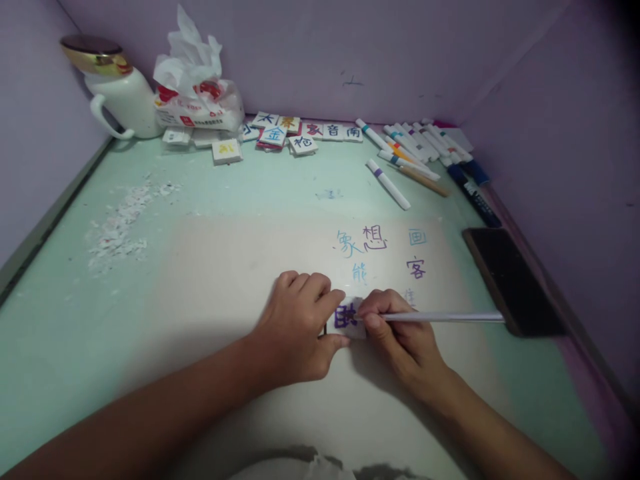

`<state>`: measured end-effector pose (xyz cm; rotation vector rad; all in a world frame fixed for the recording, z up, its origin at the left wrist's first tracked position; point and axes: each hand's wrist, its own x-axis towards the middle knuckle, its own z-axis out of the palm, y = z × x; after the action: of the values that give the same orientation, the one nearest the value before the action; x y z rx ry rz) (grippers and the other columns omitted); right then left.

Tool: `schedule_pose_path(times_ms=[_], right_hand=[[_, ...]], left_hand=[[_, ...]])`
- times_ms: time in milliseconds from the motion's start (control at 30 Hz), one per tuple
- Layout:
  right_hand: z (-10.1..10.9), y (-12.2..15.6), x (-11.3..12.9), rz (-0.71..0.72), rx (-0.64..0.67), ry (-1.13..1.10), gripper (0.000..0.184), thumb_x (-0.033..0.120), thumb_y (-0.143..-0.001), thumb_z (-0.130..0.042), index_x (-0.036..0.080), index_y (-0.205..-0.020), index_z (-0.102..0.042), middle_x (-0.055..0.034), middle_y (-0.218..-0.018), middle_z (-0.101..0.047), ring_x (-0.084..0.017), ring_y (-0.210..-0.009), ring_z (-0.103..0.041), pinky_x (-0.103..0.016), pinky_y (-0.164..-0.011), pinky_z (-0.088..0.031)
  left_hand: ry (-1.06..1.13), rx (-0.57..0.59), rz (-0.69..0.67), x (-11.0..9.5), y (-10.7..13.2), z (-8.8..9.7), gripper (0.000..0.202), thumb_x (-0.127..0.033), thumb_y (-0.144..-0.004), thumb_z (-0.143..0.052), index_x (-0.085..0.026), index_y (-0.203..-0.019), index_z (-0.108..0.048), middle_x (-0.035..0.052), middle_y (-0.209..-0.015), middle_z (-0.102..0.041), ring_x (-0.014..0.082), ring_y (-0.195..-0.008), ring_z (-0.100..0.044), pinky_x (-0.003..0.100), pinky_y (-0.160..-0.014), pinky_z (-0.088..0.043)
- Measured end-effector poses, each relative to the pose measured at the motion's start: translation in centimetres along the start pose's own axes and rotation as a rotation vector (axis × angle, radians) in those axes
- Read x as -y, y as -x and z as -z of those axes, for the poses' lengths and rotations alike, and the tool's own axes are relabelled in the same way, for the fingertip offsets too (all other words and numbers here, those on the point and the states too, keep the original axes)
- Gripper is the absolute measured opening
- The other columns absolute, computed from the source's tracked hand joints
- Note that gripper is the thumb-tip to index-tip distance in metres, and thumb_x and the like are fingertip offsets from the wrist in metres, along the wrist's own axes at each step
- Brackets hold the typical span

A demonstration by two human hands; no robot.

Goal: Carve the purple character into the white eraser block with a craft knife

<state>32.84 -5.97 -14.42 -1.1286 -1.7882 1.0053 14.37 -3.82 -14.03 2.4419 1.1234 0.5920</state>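
A: What's in hand?

B: Small white tile (346, 317), low centre of the bench (225, 200), purple character on its face. It lies flat between the two hands.

A: Left hand?

B: Left hand (300, 330) pinches the tile's left edge, fingers (327, 303) curled closed on it, thumb under the lower edge.

A: Right?

B: Right hand (400, 333) fingers closed around a pen (440, 317), tip touching the tile's right side. Pen shaft runs out to the right, nearly level.

A: Around it?

B: Just above the tile, characters (375, 250) inked straight on the bench top in blue and purple. Right of the pen's end, a dark phone (510, 280) lying flat by the wall.

A: Farther back?

B: A loose marker (388, 184) with a purple band, alone mid-bench. Behind it a pile of markers (425, 143) in the far right corner. Row of more tiles (300, 133) with coloured characters along the back wall. Left of those a tissue pack (197, 100) with a tissue sticking up, then a white jug (123, 93) with a gold lid in the far left corner.

A: Anything else?

B: White crumbs (125, 220) scattered on the left side of the bench, well apart from the hands.
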Motion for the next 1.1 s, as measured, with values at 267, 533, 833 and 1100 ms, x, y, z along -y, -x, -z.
schedule_pose_path(times_ms=[267, 533, 833, 1100], right_hand=[[-0.09, 0.08, -0.11, 0.014, -0.011, -0.022, 0.010, 0.019, -0.094, -0.043, 0.023, -0.086, -0.048, 0.0028, -0.073, -0.050, -0.011, -0.063, -0.046, -0.023, -0.056, -0.037], [-0.11, 0.00, -0.15, -0.027, -0.045, -0.020, 0.011, 0.019, -0.094, -0.043, 0.023, -0.086, -0.050, 0.0038, -0.069, -0.047, -0.010, -0.059, -0.044, -0.022, -0.053, -0.034], [-0.09, -0.16, -0.11, -0.034, -0.048, -0.007, 0.012, 0.020, -0.094, -0.043, 0.023, -0.085, -0.050, 0.0039, -0.069, -0.047, -0.009, -0.059, -0.044, -0.021, -0.053, -0.035], [-0.65, -0.18, 0.33, -0.017, -0.111, 0.034, 0.012, 0.016, -0.092, -0.046, 0.022, -0.083, -0.049, 0.0052, -0.067, -0.049, -0.008, -0.056, -0.046, -0.019, -0.051, -0.036]], left_hand=[[0.011, -0.008, -0.006, 0.15, -0.10, -0.10, 0.032, -0.034, -0.073, -0.064, -0.015, -0.098, -0.058, 0.0112, -0.096, -0.059, 0.0264, -0.090, -0.055, 0.044, -0.081, -0.035], [0.019, -0.014, -0.007, 0.12, -0.08, -0.19, 0.033, -0.034, -0.073, -0.064, -0.014, -0.100, -0.059, 0.0106, -0.095, -0.058, 0.0252, -0.088, -0.055, 0.043, -0.080, -0.035], [0.010, -0.010, -0.001, 0.10, -0.11, -0.12, 0.033, -0.033, -0.073, -0.066, -0.015, -0.099, -0.058, 0.0104, -0.096, -0.058, 0.0254, -0.088, -0.055, 0.043, -0.081, -0.035], [0.012, 0.000, 0.018, 0.00, -0.04, -0.19, 0.035, -0.032, -0.069, -0.068, -0.016, -0.098, -0.058, 0.0092, -0.094, -0.058, 0.0257, -0.088, -0.055, 0.042, -0.080, -0.034]])
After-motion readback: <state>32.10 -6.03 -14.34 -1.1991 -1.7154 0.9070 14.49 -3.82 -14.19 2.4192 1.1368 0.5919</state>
